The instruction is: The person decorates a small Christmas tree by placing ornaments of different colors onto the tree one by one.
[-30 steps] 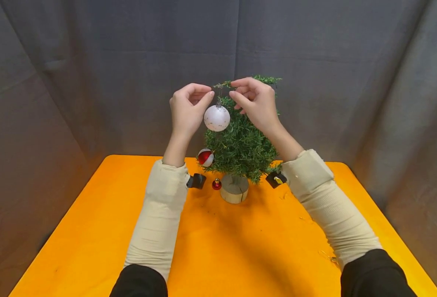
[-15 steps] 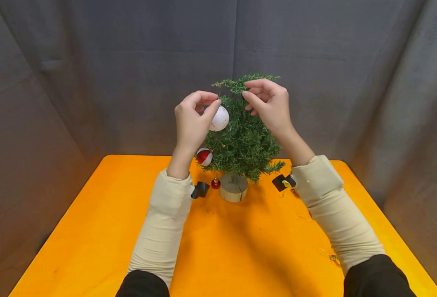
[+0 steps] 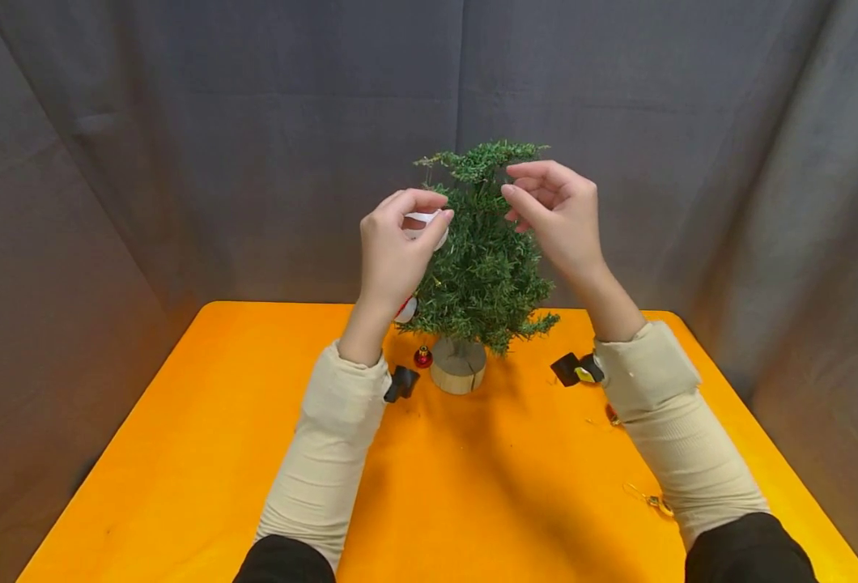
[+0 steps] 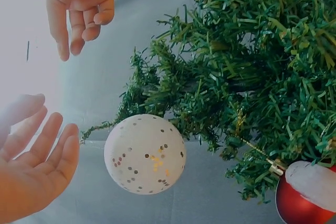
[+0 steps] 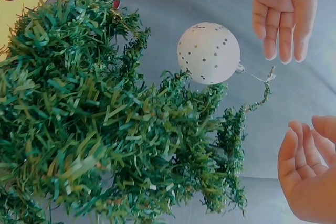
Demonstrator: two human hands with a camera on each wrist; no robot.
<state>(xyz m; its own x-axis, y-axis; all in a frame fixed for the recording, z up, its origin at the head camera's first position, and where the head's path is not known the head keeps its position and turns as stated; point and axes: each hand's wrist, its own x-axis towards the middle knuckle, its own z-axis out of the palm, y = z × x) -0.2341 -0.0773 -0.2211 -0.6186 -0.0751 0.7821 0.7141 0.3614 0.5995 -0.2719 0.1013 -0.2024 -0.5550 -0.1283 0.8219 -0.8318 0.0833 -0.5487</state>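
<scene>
A white bauble (image 4: 145, 156) with glittery dots hangs by a thin loop from an upper branch tip of a small artificial Christmas tree (image 3: 487, 267). In the head view my left hand (image 3: 398, 243) overlaps most of that bauble, but the left wrist view shows the hand apart from it, fingers loosely bent around nothing. My right hand (image 3: 563, 214) is raised to the right of the treetop, thumb and fingers apart and holding nothing. Lower on the tree's left side hangs a red and white bauble (image 4: 307, 190), partly hidden behind my left wrist in the head view.
The tree stands on a wooden log base (image 3: 458, 368) on an orange table (image 3: 218, 453). A small red ornament (image 3: 422, 356) is beside the base. A gold ornament (image 3: 660, 506) lies near my right sleeve. Grey curtains (image 3: 290, 146) enclose the table.
Both hands have drawn away from the branch tip, moving rightward and slightly down. The white bauble stays hanging there, and my left hand now covers it in the head view.
</scene>
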